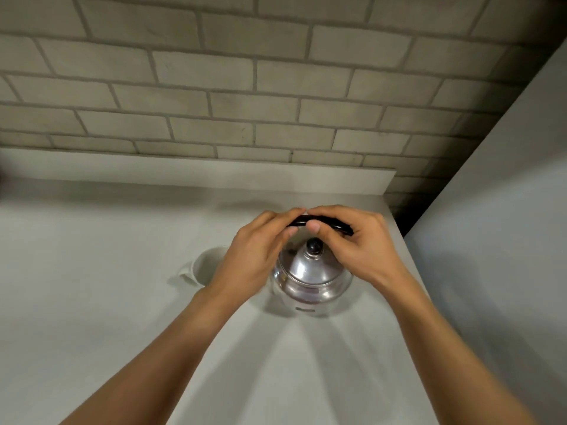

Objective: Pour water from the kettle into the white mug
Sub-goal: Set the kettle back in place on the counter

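A shiny steel kettle (pixel 310 279) with a black lid knob stands upright on the white counter (pixel 92 286), right of centre. Its black arched handle (pixel 329 223) runs across the top. My left hand (pixel 256 256) and my right hand (pixel 352 240) both curl over that handle, fingertips meeting at its middle. The white mug (pixel 204 266) stands just left of the kettle, its handle pointing left; my left wrist hides its right side.
A brick wall (pixel 214 87) rises behind the counter's low white backsplash (pixel 199 170). A tall pale panel (pixel 506 225) stands along the counter's right edge, with a dark gap at the back corner.
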Action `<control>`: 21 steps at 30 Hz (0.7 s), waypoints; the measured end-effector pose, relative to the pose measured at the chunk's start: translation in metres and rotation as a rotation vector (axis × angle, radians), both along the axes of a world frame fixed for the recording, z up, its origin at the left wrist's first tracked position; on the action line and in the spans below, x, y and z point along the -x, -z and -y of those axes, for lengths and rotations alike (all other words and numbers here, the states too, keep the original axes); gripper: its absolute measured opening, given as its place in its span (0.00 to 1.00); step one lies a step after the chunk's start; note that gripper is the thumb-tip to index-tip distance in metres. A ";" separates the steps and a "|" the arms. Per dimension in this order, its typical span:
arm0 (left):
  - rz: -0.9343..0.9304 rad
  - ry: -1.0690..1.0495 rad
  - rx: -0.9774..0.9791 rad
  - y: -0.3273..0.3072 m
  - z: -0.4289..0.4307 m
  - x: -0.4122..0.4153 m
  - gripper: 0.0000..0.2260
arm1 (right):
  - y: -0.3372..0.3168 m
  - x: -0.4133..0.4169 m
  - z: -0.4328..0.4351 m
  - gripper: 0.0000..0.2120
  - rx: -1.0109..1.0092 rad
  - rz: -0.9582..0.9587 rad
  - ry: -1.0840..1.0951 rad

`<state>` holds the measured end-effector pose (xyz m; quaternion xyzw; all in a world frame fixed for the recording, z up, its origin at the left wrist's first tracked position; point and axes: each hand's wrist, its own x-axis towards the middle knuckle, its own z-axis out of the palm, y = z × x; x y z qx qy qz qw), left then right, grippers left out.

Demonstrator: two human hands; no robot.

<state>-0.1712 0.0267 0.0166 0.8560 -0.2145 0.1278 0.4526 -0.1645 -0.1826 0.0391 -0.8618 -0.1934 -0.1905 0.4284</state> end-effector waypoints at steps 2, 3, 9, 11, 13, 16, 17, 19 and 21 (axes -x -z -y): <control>-0.005 0.015 -0.014 -0.001 0.004 -0.004 0.15 | 0.006 -0.001 0.006 0.10 -0.008 -0.022 -0.006; -0.008 0.017 -0.025 -0.002 0.006 -0.008 0.15 | 0.009 -0.003 0.009 0.10 0.003 -0.026 -0.014; -0.002 0.010 -0.095 -0.009 0.014 -0.042 0.14 | 0.025 -0.027 0.028 0.18 0.131 -0.058 -0.002; 0.012 -0.002 -0.119 -0.007 0.014 -0.059 0.15 | 0.030 -0.039 0.034 0.20 0.210 -0.053 0.036; 0.029 -0.021 -0.141 -0.004 0.012 -0.080 0.14 | 0.033 -0.054 0.040 0.22 0.281 -0.067 0.088; 0.055 -0.054 -0.181 0.002 0.009 -0.115 0.14 | 0.037 -0.081 0.043 0.26 0.330 -0.127 0.119; 0.063 -0.060 -0.191 0.005 0.007 -0.126 0.14 | 0.037 -0.090 0.042 0.26 0.341 -0.135 0.113; 0.035 -0.072 -0.179 0.013 0.006 -0.147 0.14 | 0.039 -0.110 0.040 0.27 0.357 -0.147 0.097; -0.032 -0.086 -0.138 0.017 0.005 -0.167 0.14 | 0.040 -0.130 0.037 0.28 0.362 -0.163 0.085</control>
